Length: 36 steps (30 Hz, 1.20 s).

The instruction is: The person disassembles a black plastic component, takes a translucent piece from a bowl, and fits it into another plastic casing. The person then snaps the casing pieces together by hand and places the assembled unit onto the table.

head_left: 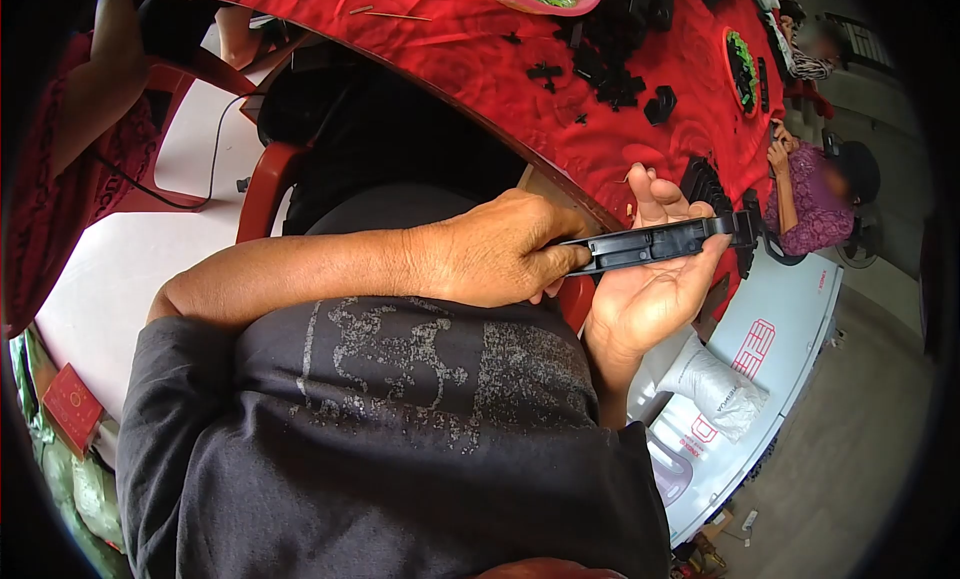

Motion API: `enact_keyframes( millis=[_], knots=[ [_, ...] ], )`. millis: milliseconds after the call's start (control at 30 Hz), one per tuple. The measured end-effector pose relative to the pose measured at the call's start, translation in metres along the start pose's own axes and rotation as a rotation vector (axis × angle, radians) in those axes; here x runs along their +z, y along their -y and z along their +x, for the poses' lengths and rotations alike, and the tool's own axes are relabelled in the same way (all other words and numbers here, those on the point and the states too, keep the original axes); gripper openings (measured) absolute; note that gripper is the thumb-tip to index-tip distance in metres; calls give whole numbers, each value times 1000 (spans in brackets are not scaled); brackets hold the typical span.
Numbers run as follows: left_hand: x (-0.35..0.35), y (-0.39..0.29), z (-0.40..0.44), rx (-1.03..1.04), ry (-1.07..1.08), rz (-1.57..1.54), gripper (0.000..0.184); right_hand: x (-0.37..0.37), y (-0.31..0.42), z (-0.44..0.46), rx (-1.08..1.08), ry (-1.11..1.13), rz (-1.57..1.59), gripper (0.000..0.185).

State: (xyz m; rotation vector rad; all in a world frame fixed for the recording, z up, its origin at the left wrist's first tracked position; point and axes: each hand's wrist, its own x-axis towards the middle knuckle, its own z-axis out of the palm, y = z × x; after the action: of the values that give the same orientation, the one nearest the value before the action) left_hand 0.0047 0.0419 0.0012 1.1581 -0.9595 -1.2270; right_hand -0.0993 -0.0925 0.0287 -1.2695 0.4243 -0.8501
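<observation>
A long black plastic part [650,246] with a hollow channel along its upper face lies across both my hands. My left hand [500,249], palm down, has its thumb and fingers closed on the part's left end. What the fingertips do inside or under that end is partly hidden. My right hand [650,289] is turned palm up beneath the part. Its thumb presses near the right end, and its fingers reach up behind the far side. Just beyond the right end is a dark ribbed black piece [706,187] on the red cloth.
Scattered black parts [605,79], a pink basket [597,1] and a red-rimmed tray [731,49] with green pieces are on the red-covered table [450,49]. A white table [790,309] carries a plastic bag [715,389]. A co-worker [815,199] sits at right; another person's arm [105,74] is at upper left.
</observation>
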Motion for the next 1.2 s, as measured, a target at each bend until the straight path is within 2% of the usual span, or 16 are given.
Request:
enact_keyframes(
  millis=[367,867,1200],
  knots=[
    [-1,-3,2,-44,27,-123,31,3,1,1,-14,9,-47,45],
    [1,-4,5,-20,52,-102,29,10,0,-3,-79,38,-87,46],
    [5,-8,12,-86,40,-155,27,12,2,-4,-53,25,-97,49]
  ],
)
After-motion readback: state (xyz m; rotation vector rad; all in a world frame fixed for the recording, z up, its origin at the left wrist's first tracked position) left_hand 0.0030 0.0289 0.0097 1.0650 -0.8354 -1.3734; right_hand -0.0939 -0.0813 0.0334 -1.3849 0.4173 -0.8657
